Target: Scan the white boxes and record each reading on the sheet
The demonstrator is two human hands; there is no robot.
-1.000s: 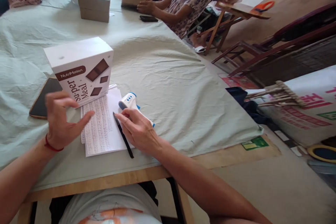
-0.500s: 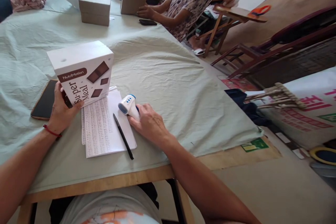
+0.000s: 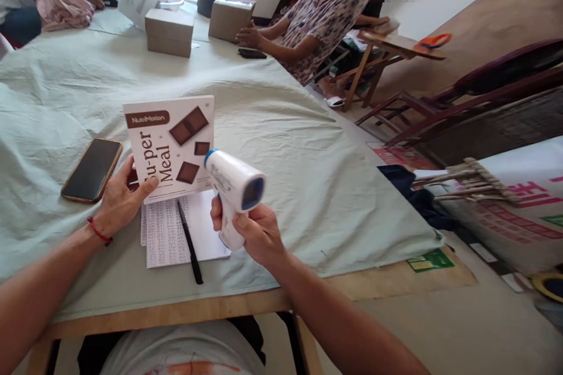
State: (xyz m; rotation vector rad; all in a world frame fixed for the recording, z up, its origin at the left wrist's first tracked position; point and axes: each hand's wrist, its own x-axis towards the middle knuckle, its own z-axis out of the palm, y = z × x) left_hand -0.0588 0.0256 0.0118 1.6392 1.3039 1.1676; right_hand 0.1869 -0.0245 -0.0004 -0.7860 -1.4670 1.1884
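Note:
My left hand (image 3: 127,193) grips the lower left corner of a white box (image 3: 176,149) printed with brown chocolate squares, thumb on its front. The box stands tilted over the top of some sheets of paper (image 3: 165,240) covered in small writing. In my right hand (image 3: 255,231) is a white and blue infrared thermometer (image 3: 235,179), held up by its handle, its small screen facing me and its front end close to the box's right side. A black pen (image 3: 190,246) lies across the papers. Left of the box a phone (image 3: 91,170) rests on the cloth.
A pale green cloth (image 3: 281,129) covers the table. Farther back stand two brown cardboard boxes (image 3: 169,35), a pink cloth (image 3: 64,9) and a dark phone (image 3: 252,54). A person in a patterned top (image 3: 325,17) sits at the far right side, hands near one box.
My right hand has lifted the thermometer off the table and turned it toward the box. The box has turned so its front faces me, and shifted right. The pen has shifted slightly.

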